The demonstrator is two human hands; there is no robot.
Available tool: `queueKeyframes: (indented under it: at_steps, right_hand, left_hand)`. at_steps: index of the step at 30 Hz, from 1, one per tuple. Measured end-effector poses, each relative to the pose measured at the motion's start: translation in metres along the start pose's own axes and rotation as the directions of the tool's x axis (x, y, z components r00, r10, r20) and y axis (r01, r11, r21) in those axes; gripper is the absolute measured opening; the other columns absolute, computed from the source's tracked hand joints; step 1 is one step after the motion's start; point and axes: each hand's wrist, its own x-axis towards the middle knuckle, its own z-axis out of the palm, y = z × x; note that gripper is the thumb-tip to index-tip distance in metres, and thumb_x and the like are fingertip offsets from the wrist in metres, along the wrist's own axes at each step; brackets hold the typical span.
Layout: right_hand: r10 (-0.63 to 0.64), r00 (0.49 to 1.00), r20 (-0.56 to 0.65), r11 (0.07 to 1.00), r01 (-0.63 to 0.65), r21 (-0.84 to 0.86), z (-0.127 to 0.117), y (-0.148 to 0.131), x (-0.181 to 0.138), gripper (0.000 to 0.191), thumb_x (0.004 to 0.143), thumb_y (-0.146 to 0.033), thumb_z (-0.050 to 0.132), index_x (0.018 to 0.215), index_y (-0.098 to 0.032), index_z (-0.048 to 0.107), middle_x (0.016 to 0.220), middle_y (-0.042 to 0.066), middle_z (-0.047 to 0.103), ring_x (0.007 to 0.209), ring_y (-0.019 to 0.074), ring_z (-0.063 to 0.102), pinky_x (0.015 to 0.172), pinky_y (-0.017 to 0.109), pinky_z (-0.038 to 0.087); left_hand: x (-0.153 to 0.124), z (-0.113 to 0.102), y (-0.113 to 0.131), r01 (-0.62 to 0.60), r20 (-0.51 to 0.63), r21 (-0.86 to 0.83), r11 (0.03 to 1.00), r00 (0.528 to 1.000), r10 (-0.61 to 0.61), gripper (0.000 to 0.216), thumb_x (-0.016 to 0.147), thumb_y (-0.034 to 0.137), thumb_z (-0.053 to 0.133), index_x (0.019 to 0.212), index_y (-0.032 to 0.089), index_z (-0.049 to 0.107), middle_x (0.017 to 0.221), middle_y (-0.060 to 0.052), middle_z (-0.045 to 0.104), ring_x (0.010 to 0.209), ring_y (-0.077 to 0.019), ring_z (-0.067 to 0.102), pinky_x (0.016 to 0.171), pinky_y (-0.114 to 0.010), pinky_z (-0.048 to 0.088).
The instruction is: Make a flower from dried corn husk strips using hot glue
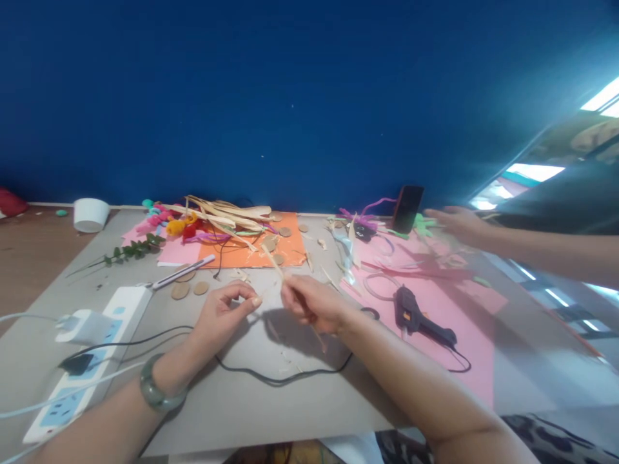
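Observation:
My left hand [225, 314] hovers over the grey table [232, 399], its thumb and forefinger pinched on the near end of a thin pale straw strip [271, 260]. My right hand [312, 303] is closed around the same strip a little further along; the strip runs up and away toward the orange sheet [251, 252]. A green bangle [157, 392] sits on my left wrist. A black cable [271, 377] curves on the table beneath both hands.
A white power strip [84, 364] with plugs lies at the left. A black glue gun [418, 316] rests on pink paper [464, 335] at the right. Dried straw leaves [227, 214], pompoms, wooden discs, a phone [407, 207] and a white cup [91, 214] stand further back. Another person's hand [457, 222] reaches in from the right.

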Motion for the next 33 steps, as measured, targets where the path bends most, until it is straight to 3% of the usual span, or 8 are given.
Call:
queueKeyframes:
  at_steps: [2, 5, 10, 15, 20, 24, 29, 33]
  right_hand:
    - [-0.037, 0.997, -0.063, 0.998, 0.039, 0.043, -0.004, -0.005, 0.0, 0.046, 0.087, -0.055, 0.045, 0.059, -0.018, 0.042, 0.042, -0.009, 0.032, 0.036, 0.0045, 0.015, 0.036, 0.017, 0.011]
    - [-0.06, 0.989, -0.137, 0.996, 0.05, -0.076, -0.003, -0.003, 0.003, 0.045, 0.087, -0.056, 0.042, 0.062, -0.019, 0.043, 0.045, -0.008, 0.035, 0.037, 0.0045, 0.016, 0.036, 0.018, 0.011]
    - [-0.169, 0.985, -0.018, 0.904, 0.148, -0.4, 0.01, 0.018, 0.007, 0.043, 0.078, -0.058, 0.059, 0.07, -0.017, 0.049, 0.056, -0.007, 0.042, 0.049, 0.0062, 0.035, 0.044, 0.018, 0.026]
    - [-0.182, 0.983, -0.001, 0.852, 0.157, -0.499, 0.015, 0.028, 0.008, 0.052, 0.083, -0.063, 0.048, 0.061, -0.016, 0.047, 0.052, -0.005, 0.04, 0.05, 0.0076, 0.036, 0.048, 0.021, 0.03]
    - [-0.114, 0.993, 0.018, 0.885, 0.11, -0.453, 0.014, 0.027, 0.006, 0.053, 0.088, -0.059, 0.044, 0.056, -0.016, 0.046, 0.047, -0.006, 0.04, 0.044, 0.0061, 0.034, 0.044, 0.02, 0.026]
    - [-0.052, 0.997, 0.064, 0.947, 0.07, -0.314, 0.011, 0.021, 0.005, 0.05, 0.087, -0.056, 0.047, 0.058, -0.016, 0.046, 0.047, -0.007, 0.039, 0.039, 0.0047, 0.03, 0.039, 0.019, 0.021]
    - [-0.035, 0.999, 0.015, 0.996, 0.036, -0.077, -0.001, -0.002, -0.001, 0.05, 0.087, -0.056, 0.046, 0.056, -0.018, 0.038, 0.045, -0.008, 0.036, 0.036, 0.0041, 0.019, 0.036, 0.018, 0.011]
    - [-0.122, 0.99, -0.077, 0.974, 0.104, -0.203, -0.003, -0.001, 0.0, 0.05, 0.086, -0.057, 0.046, 0.055, -0.018, 0.042, 0.045, -0.007, 0.037, 0.037, 0.0047, 0.024, 0.037, 0.019, 0.016]
  left_hand:
    - [0.0, 0.0, -0.001, 0.01, -0.024, -0.014, 1.0, 1.0, -0.01, 0.018, 0.078, 0.034, 0.068, 0.068, 0.018, 0.067, 0.074, -0.003, 0.064, 0.074, -0.017, 0.057, 0.072, -0.028, 0.043]
    - [0.001, 0.002, -0.001, 0.019, -0.027, -0.031, 0.999, 0.999, -0.02, 0.019, 0.077, 0.034, 0.068, 0.067, 0.018, 0.067, 0.073, -0.003, 0.065, 0.073, -0.0171, 0.058, 0.071, -0.028, 0.043]
    - [0.0, 0.005, -0.003, 0.03, 0.006, -0.044, 0.999, 1.0, -0.03, 0.021, 0.078, 0.036, 0.067, 0.068, 0.017, 0.068, 0.069, -0.003, 0.065, 0.07, -0.0168, 0.058, 0.069, -0.028, 0.044]
    - [-0.001, 0.008, -0.006, 0.07, -0.001, -0.022, 0.997, 0.998, -0.07, 0.02, 0.075, 0.035, 0.069, 0.067, 0.017, 0.069, 0.07, -0.004, 0.068, 0.07, -0.0177, 0.06, 0.068, -0.028, 0.046]
    - [-0.002, 0.008, -0.004, 0.065, 0.024, -0.002, 0.998, 0.998, -0.065, 0.018, 0.076, 0.033, 0.069, 0.07, 0.016, 0.071, 0.075, -0.006, 0.069, 0.073, -0.0188, 0.062, 0.07, -0.028, 0.046]
    - [-0.001, 0.004, -0.003, 0.019, 0.065, 0.012, 1.0, 0.998, -0.02, 0.017, 0.077, 0.033, 0.068, 0.073, 0.017, 0.071, 0.079, -0.006, 0.07, 0.078, -0.0193, 0.062, 0.075, -0.03, 0.046]
    - [0.002, -0.001, -0.006, -0.025, -0.024, 0.038, 0.999, 0.999, 0.025, 0.018, 0.076, 0.033, 0.068, 0.068, 0.018, 0.069, 0.074, -0.005, 0.066, 0.075, -0.0189, 0.059, 0.073, -0.03, 0.045]
    - [0.001, 0.002, -0.007, -0.006, -0.053, 0.022, 1.0, 0.999, 0.007, 0.017, 0.075, 0.034, 0.069, 0.069, 0.018, 0.069, 0.074, -0.004, 0.067, 0.074, -0.0178, 0.06, 0.071, -0.029, 0.046]
